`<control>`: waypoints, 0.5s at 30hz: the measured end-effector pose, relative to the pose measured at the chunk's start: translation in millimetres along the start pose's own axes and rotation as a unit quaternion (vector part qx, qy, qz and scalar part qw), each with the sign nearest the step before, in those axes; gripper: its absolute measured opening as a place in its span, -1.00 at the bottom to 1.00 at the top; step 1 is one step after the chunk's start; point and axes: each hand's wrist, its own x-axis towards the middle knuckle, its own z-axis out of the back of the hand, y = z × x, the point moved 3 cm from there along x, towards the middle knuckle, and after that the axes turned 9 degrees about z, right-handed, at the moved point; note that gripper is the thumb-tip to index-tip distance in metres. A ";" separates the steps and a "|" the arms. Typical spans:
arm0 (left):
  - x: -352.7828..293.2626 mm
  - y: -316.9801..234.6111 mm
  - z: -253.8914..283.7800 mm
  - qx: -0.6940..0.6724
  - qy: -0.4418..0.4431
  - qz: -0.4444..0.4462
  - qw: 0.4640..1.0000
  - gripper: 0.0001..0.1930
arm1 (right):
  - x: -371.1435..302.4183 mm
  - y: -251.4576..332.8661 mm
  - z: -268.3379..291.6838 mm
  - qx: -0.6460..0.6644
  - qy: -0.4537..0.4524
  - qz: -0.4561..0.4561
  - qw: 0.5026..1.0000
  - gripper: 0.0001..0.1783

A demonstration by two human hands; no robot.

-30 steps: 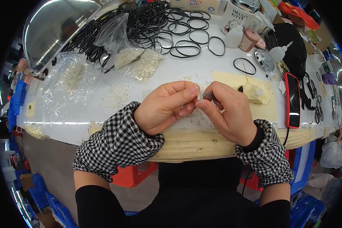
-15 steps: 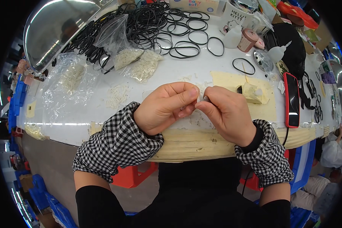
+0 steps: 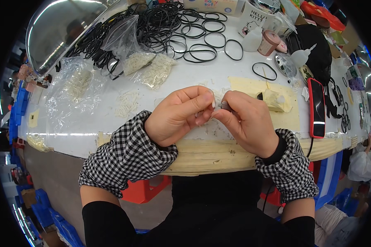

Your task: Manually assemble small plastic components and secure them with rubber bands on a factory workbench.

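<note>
The left hand (image 3: 179,115) pinches a small white piece (image 3: 214,102) between thumb and fingers, just left of the yellow sheet (image 3: 292,120), the landmark here. The piece is slim and smooth-looking, mostly covered by the fingertips. The right hand (image 3: 249,121), over the sheet's near left part, curls its thumb and forefinger about a small grey item (image 3: 224,105); it is largely hidden, so I cannot tell how firmly it is gripped. Both forearms wear gathered sleeves (image 3: 127,150) of black-and-white checked cloth.

On the sheet sits a rough, lumpy pale-yellow block (image 3: 277,101). Left of the sheet, past the left hand, short white sticks (image 3: 127,103) lie loose on the glossy white table (image 3: 70,142). Farther left and beyond the sheet, a crinkled clear bag (image 3: 156,72) bulges with similar pale bits, and a second, flatter clear plastic bag (image 3: 77,84) also holds some.

Beyond the sheet, thin black loops (image 3: 200,53) spread from a tangled heap, near a translucent white bottle (image 3: 252,40) and a round pink tin (image 3: 269,43). Right of the sheet lies a phone (image 3: 316,108) in a red case.
</note>
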 end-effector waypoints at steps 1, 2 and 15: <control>-0.1 -1.0 1.4 -0.020 -0.031 -0.011 0.999 -0.80 | 1.8 0.2 0.4 0.005 -0.003 -0.002 1.000 -0.70; -0.8 -2.2 3.3 -0.041 -0.063 -0.023 0.997 -0.82 | 3.0 0.2 -0.1 0.009 -0.006 -0.004 1.000 -0.71; 0.4 -4.0 15.1 -0.084 -0.163 -0.050 0.982 -0.80 | -7.8 -5.0 -20.0 -0.078 0.087 -0.009 0.993 -0.80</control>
